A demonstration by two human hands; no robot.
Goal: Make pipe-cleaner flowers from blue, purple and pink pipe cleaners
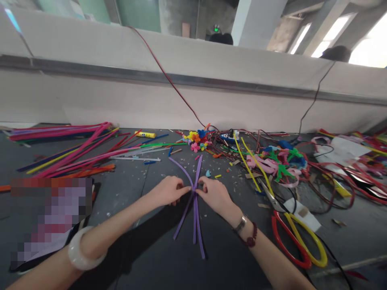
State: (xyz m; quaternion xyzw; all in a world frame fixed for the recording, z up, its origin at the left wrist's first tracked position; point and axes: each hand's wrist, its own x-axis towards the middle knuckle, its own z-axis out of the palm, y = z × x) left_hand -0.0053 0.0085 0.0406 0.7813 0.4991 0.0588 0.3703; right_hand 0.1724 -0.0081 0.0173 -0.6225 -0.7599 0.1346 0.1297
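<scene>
Several purple pipe cleaners (pixel 196 209) lie crossed on the dark table (pixel 145 257) in front of me. My left hand (pixel 168 190) pinches them at the crossing point from the left. My right hand (pixel 215 195) pinches the same spot from the right. The stems fan out toward the wall above my fingers and toward me below them. A white bangle (pixel 79 249) is on my left wrist; a watch and a dark bead bracelet (pixel 246 233) are on my right.
A heap of long coloured pipe cleaners (pixel 69 153) lies at the left. A yellow glue stick (pixel 145 135) and small pipe-cleaner flowers (pixel 198 140) sit near the wall. Scissors with red and yellow handles (pixel 298 237) lie at the right beside tangled wires (pixel 329 185).
</scene>
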